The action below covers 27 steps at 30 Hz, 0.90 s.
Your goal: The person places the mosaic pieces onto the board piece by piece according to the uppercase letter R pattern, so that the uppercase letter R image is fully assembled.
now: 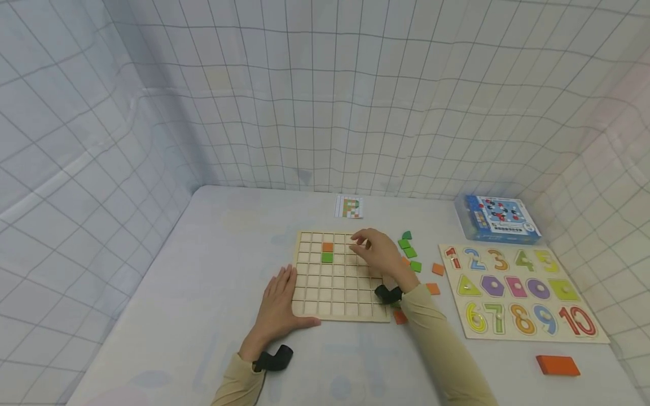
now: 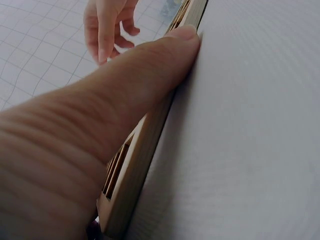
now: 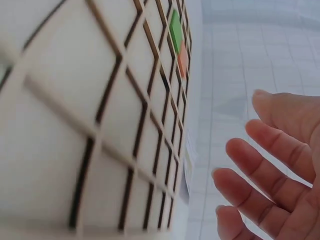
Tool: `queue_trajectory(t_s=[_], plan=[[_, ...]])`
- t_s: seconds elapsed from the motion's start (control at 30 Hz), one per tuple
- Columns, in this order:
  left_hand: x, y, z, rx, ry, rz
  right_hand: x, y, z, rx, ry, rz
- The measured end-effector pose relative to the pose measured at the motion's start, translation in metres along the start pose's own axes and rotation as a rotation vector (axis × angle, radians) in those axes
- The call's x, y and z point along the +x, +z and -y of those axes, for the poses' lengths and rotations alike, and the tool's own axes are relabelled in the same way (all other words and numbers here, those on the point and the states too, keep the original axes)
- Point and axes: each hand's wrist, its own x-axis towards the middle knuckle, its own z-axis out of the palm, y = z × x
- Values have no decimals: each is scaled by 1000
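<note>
A wooden grid board [image 1: 337, 293] lies on the table, with an orange square tile [image 1: 327, 247] and a green square tile [image 1: 327, 257] in neighbouring cells of one column. My left hand [image 1: 276, 307] rests at the board's left front corner, fingers along the left side. In the left wrist view, its thumb [image 2: 145, 65] lies against the wooden edge. Over the board's right part hovers my right hand [image 1: 378, 251], fingers loosely bent. The right wrist view shows nothing between these fingers [image 3: 260, 170], which are raised off the grid.
Loose green tiles [image 1: 410, 252] and orange tiles [image 1: 438, 269] are scattered right of the board, some partly behind my right arm. A small pattern card [image 1: 348, 207] lies beyond it. Farther right are a blue box [image 1: 503, 220], a number-and-shape puzzle [image 1: 508, 306] and an orange block [image 1: 557, 365].
</note>
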Motion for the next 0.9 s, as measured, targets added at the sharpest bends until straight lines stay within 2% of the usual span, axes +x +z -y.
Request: queue_trajectory(t_s=[0.2,0.43,0.63,0.9], plan=[[0,-1,1,15,8,-2,-18,-24,-16,-33,66,-127],[1,-3,2,20,15,-9,-35,-40,-36,-121,168,-186],[2,-1,2,17,13,-7,-45,-47,-43,-142,223,-183],[2,0,2,13,15,-13,-54,-49,-50,-188,317,-115]])
